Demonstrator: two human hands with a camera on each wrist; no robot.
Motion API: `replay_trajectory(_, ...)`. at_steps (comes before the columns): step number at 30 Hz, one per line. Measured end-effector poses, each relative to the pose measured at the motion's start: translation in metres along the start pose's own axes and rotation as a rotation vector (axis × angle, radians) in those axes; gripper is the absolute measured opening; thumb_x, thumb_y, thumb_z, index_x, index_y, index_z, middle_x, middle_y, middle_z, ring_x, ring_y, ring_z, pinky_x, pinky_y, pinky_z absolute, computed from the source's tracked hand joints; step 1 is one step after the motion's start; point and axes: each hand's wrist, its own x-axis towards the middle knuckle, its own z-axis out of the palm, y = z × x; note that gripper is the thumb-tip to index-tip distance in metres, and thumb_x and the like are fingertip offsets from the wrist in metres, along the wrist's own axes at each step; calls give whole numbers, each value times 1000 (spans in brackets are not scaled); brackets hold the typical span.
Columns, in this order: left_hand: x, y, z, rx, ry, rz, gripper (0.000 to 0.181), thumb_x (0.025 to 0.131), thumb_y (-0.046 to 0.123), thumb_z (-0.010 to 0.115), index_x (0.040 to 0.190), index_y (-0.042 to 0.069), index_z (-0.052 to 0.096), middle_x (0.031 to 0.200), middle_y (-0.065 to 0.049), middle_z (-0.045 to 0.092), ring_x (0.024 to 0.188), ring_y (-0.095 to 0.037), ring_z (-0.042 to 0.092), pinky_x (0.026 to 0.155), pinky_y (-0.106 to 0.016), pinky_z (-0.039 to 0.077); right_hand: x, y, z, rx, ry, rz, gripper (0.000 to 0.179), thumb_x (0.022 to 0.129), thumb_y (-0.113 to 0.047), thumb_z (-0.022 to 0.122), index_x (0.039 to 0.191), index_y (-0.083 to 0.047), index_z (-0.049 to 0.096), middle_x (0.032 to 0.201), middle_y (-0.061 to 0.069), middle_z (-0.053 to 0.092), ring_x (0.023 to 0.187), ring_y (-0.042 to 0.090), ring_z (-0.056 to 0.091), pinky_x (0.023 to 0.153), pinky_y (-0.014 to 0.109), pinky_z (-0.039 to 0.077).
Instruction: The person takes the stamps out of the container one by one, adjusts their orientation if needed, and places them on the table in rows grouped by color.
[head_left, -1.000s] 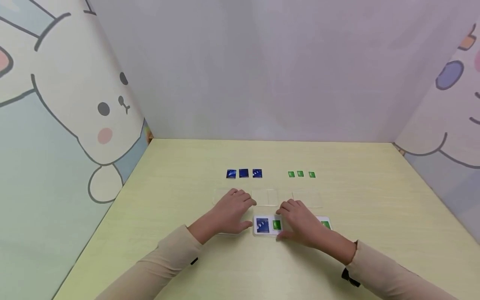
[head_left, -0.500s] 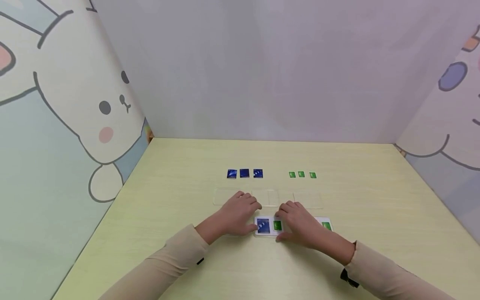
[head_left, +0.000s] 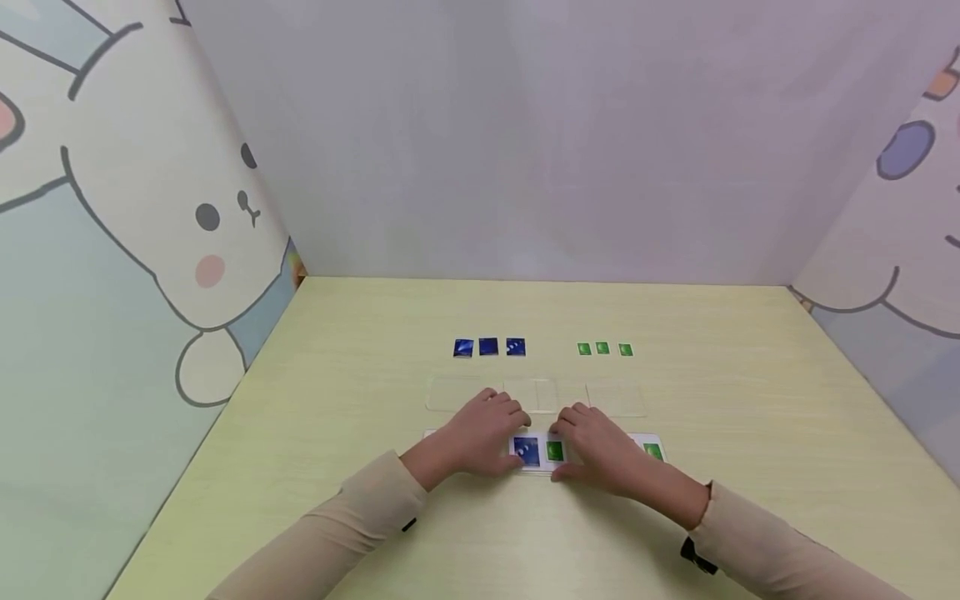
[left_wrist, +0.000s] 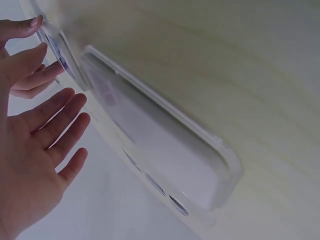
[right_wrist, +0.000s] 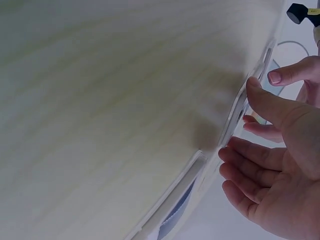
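one card case lies clamped in the right grip, the left grip apart at its end.

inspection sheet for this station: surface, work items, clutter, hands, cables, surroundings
Surface: pale wood-grain table.
Work items: three white cases in the near row; blue card and green card in the middle case; clear plastic pieces behind; three blue cards and three green cards farthest back.
Clutter: nothing seen.
Hands: left hand at the middle case's left end, contact unclear; right hand grips that case across its edges.
Cables: nothing seen.
Surroundings: pale lilac backdrop, cartoon-printed side panels.
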Motion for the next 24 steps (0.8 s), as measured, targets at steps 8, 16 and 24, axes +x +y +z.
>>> replay_trajectory(8,2,3,4,1,-2,10,49,88,50,64,126,19,63,120,5,68,111,-13,57,105,-33,42,1,0,2,2,7,-2,55,70,-44,86,109,-8,70,101,0,68,89,11,52,82,31,50)
replay_trajectory(16,4,4,6,15,-4,15,49,88,51,64,124,19,64,118,5,68,108,-12,56,103,-31,42,1,0,2,9,1,-3,55,70,-43,86,108,-8,69,100,0,68,90,12,54,84,31,52)
replay_trajectory(24,4,5,4,23,-18,4,47,89,51,63,124,19,64,118,5,68,108,-12,56,102,-30,42,3,1,-1,9,-5,-9,54,69,-41,87,107,-7,70,98,1,68,88,12,53,82,29,51)
